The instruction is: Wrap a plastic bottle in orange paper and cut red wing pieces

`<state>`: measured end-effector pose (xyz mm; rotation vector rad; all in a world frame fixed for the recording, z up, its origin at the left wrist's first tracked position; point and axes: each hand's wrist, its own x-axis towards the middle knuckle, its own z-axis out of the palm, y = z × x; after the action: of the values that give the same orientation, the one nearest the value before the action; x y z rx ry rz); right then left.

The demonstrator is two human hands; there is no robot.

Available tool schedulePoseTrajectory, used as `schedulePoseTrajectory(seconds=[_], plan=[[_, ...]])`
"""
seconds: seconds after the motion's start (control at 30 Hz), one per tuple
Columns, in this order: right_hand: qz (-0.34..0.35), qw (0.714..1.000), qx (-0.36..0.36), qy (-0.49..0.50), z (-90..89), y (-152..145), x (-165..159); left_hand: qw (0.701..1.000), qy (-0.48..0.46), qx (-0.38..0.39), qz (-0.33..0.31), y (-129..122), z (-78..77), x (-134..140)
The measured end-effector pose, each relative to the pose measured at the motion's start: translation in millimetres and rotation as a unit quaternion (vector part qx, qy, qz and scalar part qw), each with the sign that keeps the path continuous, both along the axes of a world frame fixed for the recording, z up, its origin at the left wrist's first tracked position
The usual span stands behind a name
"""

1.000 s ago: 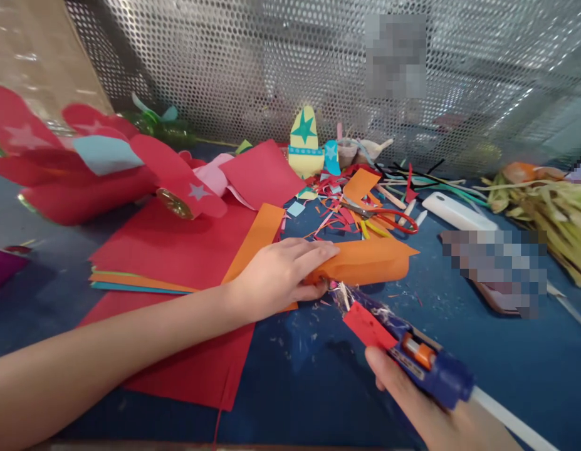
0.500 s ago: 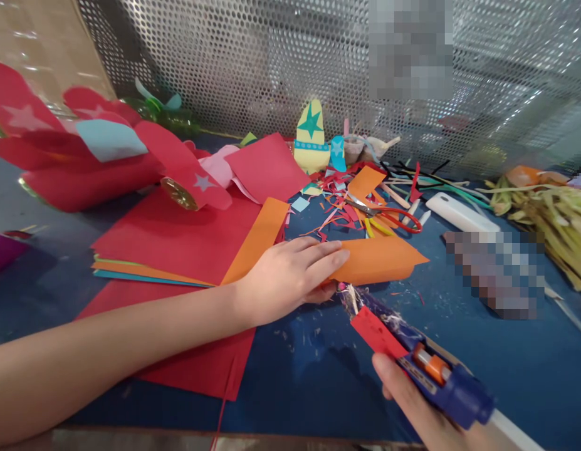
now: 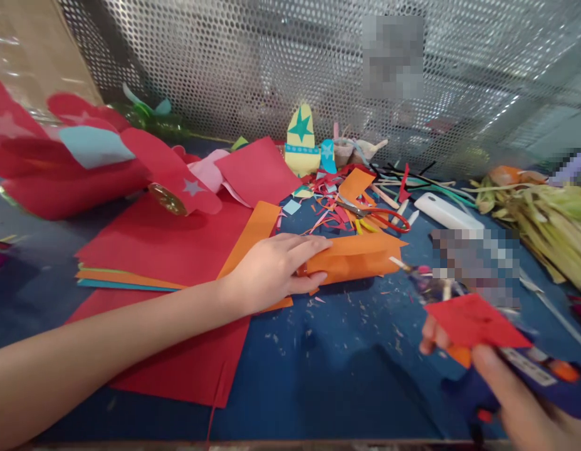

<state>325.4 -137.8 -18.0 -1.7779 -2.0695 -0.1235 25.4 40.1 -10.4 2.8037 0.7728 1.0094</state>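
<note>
My left hand [image 3: 271, 272] grips the left end of a rolled sheet of orange paper [image 3: 358, 258], which lies on its side on the blue table. The paper curves round something mostly hidden by the fingers. At the lower right, my right hand [image 3: 520, 394] is closed on a dark blue hot glue gun [image 3: 534, 369], partly blurred. A folded piece of red paper [image 3: 478, 318] lies over the front of the gun, by my thumb. The gun's nozzle, with stringy glue on it, is near the roll's right end but apart from it.
Red and coloured paper sheets [image 3: 168, 244] lie under my left arm. Behind the roll are orange-handled scissors [image 3: 388, 216] and scattered paper scraps [image 3: 318, 210]. A red paper aeroplane [image 3: 83, 181] stands at the left, dried husks [image 3: 539, 219] at the right. A perforated metal panel [image 3: 224, 69] closes the back.
My right hand has drawn the glue gun away from the orange paper, to the right. My left fingers now wrap the roll's left end, and the paper sits more tightly curled. The view has shifted slightly.
</note>
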Motion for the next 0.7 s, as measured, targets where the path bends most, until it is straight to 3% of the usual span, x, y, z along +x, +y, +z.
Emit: schedulePoseTrajectory(seconds=[0.17,0.4,0.53,0.63,0.7], plan=[[-0.043,0.997,0.057,-0.026,6.0,30,18,1.0,-0.003,-0.003,-0.001,2,1.3,-1],[-0.039,0.988,0.045,-0.142,-9.4,71,23,0.999,-0.002,0.044,-0.025,2,1.0,-2],[-0.025,0.991,-0.035,-0.13,-4.3,79,28,0.996,0.02,0.079,-0.028,2,2.0,-2],[0.031,0.987,-0.147,-0.066,14.9,80,36,0.995,0.029,0.087,-0.028,2,3.3,-3],[0.054,0.982,-0.177,-0.045,32.2,83,37,0.995,0.032,0.091,-0.03,2,4.3,-3]])
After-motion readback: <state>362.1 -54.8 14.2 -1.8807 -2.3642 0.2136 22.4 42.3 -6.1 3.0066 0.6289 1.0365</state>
